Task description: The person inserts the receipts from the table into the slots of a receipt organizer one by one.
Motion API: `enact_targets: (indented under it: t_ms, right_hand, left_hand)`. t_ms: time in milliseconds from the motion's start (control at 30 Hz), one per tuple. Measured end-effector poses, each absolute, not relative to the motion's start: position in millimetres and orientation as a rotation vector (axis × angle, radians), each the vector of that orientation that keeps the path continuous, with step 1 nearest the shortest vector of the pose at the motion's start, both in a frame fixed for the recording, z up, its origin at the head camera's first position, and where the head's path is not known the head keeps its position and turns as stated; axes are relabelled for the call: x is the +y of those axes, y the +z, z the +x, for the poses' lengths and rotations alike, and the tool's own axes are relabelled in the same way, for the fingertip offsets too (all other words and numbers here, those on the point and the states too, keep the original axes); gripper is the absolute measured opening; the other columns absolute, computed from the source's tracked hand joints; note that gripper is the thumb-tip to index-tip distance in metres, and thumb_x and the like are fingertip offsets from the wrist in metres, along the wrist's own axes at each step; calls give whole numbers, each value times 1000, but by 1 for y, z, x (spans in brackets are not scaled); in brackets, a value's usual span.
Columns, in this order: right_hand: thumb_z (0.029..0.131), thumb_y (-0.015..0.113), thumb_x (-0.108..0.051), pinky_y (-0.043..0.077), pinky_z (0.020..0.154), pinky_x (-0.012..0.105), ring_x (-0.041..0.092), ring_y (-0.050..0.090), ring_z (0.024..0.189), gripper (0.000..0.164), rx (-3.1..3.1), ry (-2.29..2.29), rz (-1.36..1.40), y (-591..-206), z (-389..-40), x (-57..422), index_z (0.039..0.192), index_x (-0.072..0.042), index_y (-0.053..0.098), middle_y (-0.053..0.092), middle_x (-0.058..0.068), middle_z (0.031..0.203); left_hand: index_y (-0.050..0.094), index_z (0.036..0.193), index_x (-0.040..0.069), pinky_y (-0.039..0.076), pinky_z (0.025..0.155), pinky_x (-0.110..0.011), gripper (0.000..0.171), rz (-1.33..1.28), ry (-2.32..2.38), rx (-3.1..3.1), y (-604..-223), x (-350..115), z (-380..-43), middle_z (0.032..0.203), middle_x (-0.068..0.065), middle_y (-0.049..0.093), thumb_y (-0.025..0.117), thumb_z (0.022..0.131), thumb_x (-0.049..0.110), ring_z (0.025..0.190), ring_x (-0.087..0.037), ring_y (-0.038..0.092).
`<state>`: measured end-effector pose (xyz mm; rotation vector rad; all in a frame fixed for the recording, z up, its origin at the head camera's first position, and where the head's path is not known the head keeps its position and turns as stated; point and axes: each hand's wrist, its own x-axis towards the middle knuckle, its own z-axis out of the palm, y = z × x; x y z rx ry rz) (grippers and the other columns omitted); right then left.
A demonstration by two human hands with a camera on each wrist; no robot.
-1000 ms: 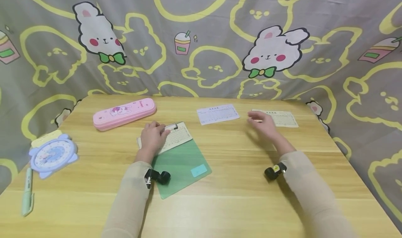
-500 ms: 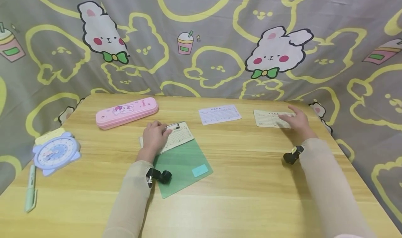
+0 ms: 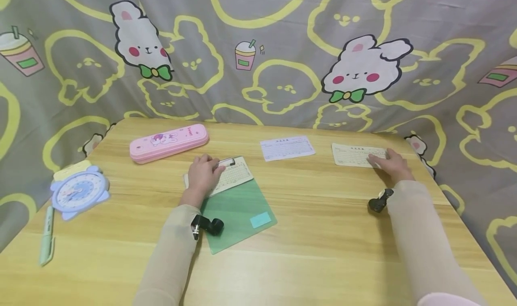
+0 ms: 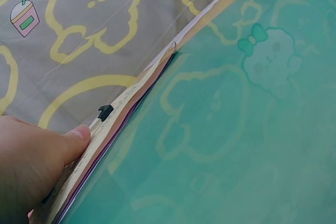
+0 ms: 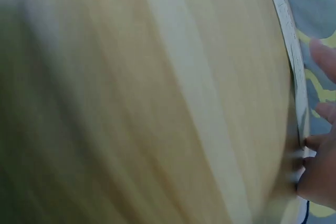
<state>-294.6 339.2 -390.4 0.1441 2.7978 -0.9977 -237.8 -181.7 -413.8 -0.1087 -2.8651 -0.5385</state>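
Note:
My left hand (image 3: 202,176) grips the clip end of a green translucent clipboard (image 3: 236,214), thumb by the metal clip (image 3: 230,162) with black corners. Under that clip lies a stack of cream printed slips (image 3: 234,178). Seen from the left wrist, the thumb (image 4: 80,134) lies against the clip above the stacked sheet edges. Over at the right, my right hand (image 3: 396,166) is at the right end of a loose cream slip (image 3: 349,155), thumb over its face. In the right wrist view its fingers (image 5: 315,141) are right at the slip's edge, thumb apart.
A lavender printed slip (image 3: 287,148) lies between the hands at the back. Left of it is a pink pencil case (image 3: 169,143). At the far left sit a blue clock-shaped toy (image 3: 81,191), a yellow item (image 3: 72,169) and a green highlighter (image 3: 47,236). A patterned curtain (image 3: 282,41) backs the table.
My right hand has moved rightward across the loose cream slip, from its left end to its right end, and come down onto it. The left hand has stayed at the clipboard's clip.

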Motion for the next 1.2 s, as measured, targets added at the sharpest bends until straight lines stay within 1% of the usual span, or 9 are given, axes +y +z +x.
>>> enact_targets:
  t_ms: [100, 267, 367, 567, 700, 867, 933, 1100, 1200]
  right_hand:
    - [79, 41, -60, 2, 86, 64, 54, -7, 115, 95, 2838, -916, 164, -394, -294, 340, 134, 4, -1, -3, 36, 131]
    - [79, 42, -59, -2, 86, 64, 57, -13, 112, 96, 2860, -809, 168, -397, -294, 340, 133, 7, -1, -11, 42, 126]
    - [79, 41, -60, -4, 85, 64, 57, -17, 110, 96, 2840, -792, 170, -396, -294, 340, 133, 7, -2, -17, 43, 124]
    - [79, 41, -59, -4, 85, 64, 55, -19, 111, 95, 2828, -804, 198, -395, -292, 340, 134, 6, -1, -18, 41, 125]
    - [80, 41, -58, -1, 86, 64, 56, -13, 112, 92, 2853, -797, 211, -395, -291, 340, 133, 7, 4, -12, 42, 126]
    - [81, 44, -54, 10, 87, 60, 54, 12, 112, 85, 2937, -777, 223, -399, -291, 338, 130, 11, 19, 15, 39, 126]
    - [81, 46, -52, 13, 86, 60, 53, 18, 109, 82, 2952, -792, 252, -400, -290, 335, 129, 10, 24, 22, 36, 125]
    - [79, 49, -51, 15, 79, 61, 54, 18, 106, 81, 2969, -797, 331, -398, -288, 329, 130, 7, 25, 23, 38, 121]
    - [78, 51, -48, 20, 78, 59, 53, 22, 104, 78, 3020, -742, 316, -396, -289, 327, 128, 8, 28, 26, 39, 117]
  left_hand:
    - [57, 113, 6, 32, 75, -40, 41, -110, -539, -2858, -414, -181, -238, 102, -10, 49, 50, 86, 36, 89, -26, 39]
    - [57, 113, 6, 32, 75, -40, 41, -114, -552, -2852, -415, -181, -238, 102, -10, 49, 50, 86, 36, 89, -26, 39]
    - [57, 114, 6, 32, 75, -40, 42, -108, -547, -2856, -416, -181, -238, 103, -10, 48, 50, 86, 36, 89, -26, 38]
    - [57, 113, 6, 32, 74, -40, 41, -114, -544, -2847, -416, -180, -237, 101, -10, 49, 50, 86, 36, 87, -26, 38]
    - [58, 113, 6, 33, 73, -40, 41, -124, -539, -2841, -415, -179, -237, 100, -10, 49, 51, 86, 35, 86, -26, 39]
    - [57, 113, 6, 33, 74, -40, 41, -121, -540, -2846, -415, -180, -236, 101, -10, 49, 51, 85, 35, 87, -26, 39]
    - [58, 112, 6, 32, 74, -40, 41, -116, -543, -2844, -414, -181, -236, 101, -10, 49, 51, 85, 35, 87, -26, 39]
    - [58, 111, 5, 32, 74, -41, 41, -117, -560, -2827, -415, -182, -236, 100, -11, 49, 52, 85, 35, 87, -27, 39]
    - [59, 111, 5, 31, 74, -41, 40, -116, -567, -2823, -415, -182, -236, 99, -11, 49, 52, 85, 35, 87, -27, 39]
